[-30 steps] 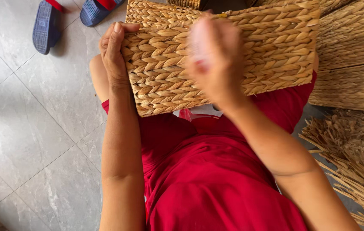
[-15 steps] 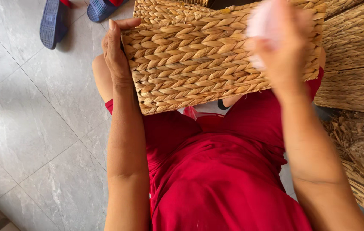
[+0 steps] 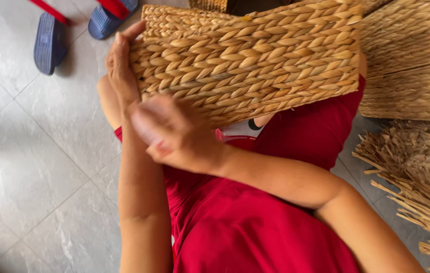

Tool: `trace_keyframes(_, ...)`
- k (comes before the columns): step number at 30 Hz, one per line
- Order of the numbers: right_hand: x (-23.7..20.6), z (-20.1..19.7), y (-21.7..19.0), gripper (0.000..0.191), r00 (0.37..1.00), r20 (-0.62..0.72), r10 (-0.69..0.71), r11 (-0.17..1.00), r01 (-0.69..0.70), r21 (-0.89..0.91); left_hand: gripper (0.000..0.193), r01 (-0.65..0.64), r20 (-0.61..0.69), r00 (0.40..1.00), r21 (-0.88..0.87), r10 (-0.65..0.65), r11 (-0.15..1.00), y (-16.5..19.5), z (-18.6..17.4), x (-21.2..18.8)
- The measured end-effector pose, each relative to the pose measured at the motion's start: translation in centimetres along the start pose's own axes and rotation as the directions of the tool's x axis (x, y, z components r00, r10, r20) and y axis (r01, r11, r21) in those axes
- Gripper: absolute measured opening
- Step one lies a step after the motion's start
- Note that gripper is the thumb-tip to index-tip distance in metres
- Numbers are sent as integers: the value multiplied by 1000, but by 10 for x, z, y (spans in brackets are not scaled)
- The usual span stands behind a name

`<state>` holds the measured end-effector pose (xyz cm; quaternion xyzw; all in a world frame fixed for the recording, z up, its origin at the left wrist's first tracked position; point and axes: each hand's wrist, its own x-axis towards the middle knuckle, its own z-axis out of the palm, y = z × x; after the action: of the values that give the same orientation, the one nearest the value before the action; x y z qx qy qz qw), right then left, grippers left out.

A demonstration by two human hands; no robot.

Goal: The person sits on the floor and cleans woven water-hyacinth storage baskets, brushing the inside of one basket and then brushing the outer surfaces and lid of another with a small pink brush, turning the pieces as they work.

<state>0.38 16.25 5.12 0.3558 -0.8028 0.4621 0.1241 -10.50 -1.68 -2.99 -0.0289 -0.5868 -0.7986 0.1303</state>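
Note:
A rectangular woven straw basket (image 3: pixel 255 60) rests on my lap, its braided side facing me. My left hand (image 3: pixel 121 63) lies flat against the basket's left end, fingers pointing up, steadying it. My right hand (image 3: pixel 172 134) is blurred with motion in front of the basket's lower left corner, crossing over my left forearm. Its fingers look loosely curled; I cannot tell whether anything is in it. I wear red clothing (image 3: pixel 255 222).
Two blue sandals with red straps (image 3: pixel 48 40) lie on the grey tiled floor (image 3: pixel 33 167) at the upper left. More woven baskets (image 3: pixel 412 65) stand at the right, with a pile of loose dried straw (image 3: pixel 417 167) below them.
My right hand has swept from the basket's upper right down to its lower left corner. The left hand stays on the basket's left end.

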Motion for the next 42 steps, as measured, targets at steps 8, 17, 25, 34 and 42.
trace_keyframes(8,-35,-58,47,76,996,-77,46,967,-64,-246,44,14,-54,998,11,-13,1000,-4,-8,-6)
trace_keyframes(17,-114,-214,143,83,844,-398,360,762,-512,-396,38,31,-35,999,-70,-33,997,-6,-7,-4)
trace_keyframes(25,-30,-44,41,80,979,-108,171,964,-189,-187,42,118,-154,985,259,-80,959,34,16,-13)
trace_keyframes(34,-12,-123,113,58,994,-103,19,923,-57,-380,46,296,-377,905,225,-197,928,65,49,-30)
trace_keyframes(42,-45,-195,170,61,905,-385,180,750,-380,-542,37,154,-130,978,-59,-160,986,26,18,-11)
